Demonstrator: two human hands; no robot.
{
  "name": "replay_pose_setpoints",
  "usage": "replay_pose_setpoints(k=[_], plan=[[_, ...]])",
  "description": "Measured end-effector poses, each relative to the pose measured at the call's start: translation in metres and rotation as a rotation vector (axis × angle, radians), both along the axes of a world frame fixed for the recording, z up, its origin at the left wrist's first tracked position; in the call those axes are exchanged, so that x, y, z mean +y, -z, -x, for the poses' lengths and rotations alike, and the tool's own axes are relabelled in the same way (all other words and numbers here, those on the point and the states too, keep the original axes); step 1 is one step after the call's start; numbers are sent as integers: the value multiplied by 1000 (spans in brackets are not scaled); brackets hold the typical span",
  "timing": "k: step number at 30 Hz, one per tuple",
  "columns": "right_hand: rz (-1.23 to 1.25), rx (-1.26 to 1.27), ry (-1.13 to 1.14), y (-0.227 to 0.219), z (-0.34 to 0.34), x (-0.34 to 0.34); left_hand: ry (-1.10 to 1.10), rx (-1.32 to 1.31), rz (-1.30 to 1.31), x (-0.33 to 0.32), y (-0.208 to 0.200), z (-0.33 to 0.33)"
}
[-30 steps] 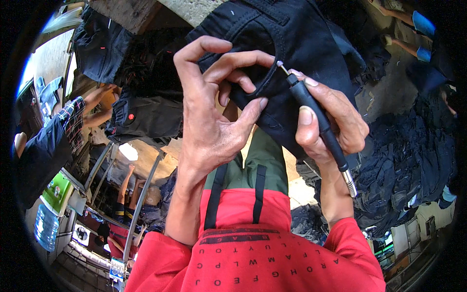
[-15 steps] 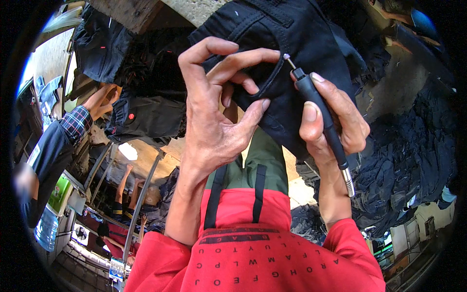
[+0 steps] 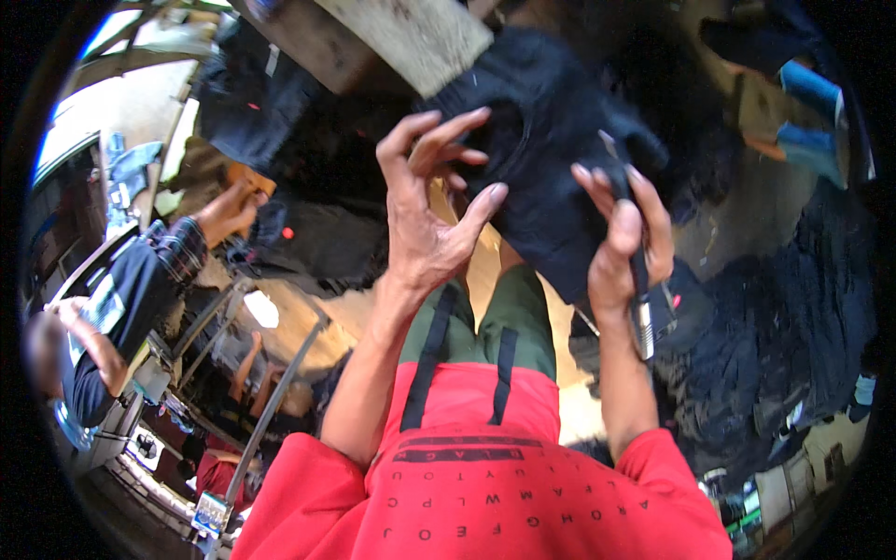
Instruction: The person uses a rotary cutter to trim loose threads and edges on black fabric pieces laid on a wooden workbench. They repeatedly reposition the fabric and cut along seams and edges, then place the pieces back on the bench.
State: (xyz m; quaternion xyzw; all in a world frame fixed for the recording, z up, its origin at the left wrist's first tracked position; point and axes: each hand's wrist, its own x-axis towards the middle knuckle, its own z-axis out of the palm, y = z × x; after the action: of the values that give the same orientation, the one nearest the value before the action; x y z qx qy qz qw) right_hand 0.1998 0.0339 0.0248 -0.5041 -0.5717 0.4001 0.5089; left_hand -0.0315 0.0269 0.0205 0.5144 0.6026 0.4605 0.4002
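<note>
Dark blue-black jeans [image 3: 551, 219] hang over the end of a pale board in front of me. My left hand [image 3: 425, 210] is at their left side, fingers bent and spread apart, with no cloth gripped between them. My right hand [image 3: 623, 238] is closed around a slim black rotary tool handpiece [image 3: 640, 271], with a ribbed metal collar at its lower end. The tool's thin tip [image 3: 607, 142] points up and away over the right part of the jeans. Motion blurs the cloth and the tip, so contact between them cannot be made out.
The worn board [image 3: 411, 42] juts in from the top. A heap of dark garments [image 3: 756, 317] lies on the right. Other dark trousers [image 3: 327, 243] lie at left, near a co-worker's arm [image 3: 224, 210]. A metal rail [image 3: 271, 401] slants up at lower left.
My left fingers have come off the curved pocket edge of the jeans. The tool in my right hand has moved away from that edge, to the right. The view has shifted.
</note>
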Motion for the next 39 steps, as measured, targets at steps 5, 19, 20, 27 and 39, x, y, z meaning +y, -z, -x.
replay_pose_setpoints(k=[5,19,20,27,39], plan=[[-30,-204,65,-21,-33,-42,-55,557,90,33,-39,-6],[-148,-398,31,6,-13,-87,127,672,109,51,6,-31],[-160,-401,59,4,-10,-89,187,564,181,55,6,-25],[-216,-468,177,10,27,-98,408,-551,487,60,1,-7],[-143,-574,210,-11,96,-92,517,86,-271,48,30,104]])
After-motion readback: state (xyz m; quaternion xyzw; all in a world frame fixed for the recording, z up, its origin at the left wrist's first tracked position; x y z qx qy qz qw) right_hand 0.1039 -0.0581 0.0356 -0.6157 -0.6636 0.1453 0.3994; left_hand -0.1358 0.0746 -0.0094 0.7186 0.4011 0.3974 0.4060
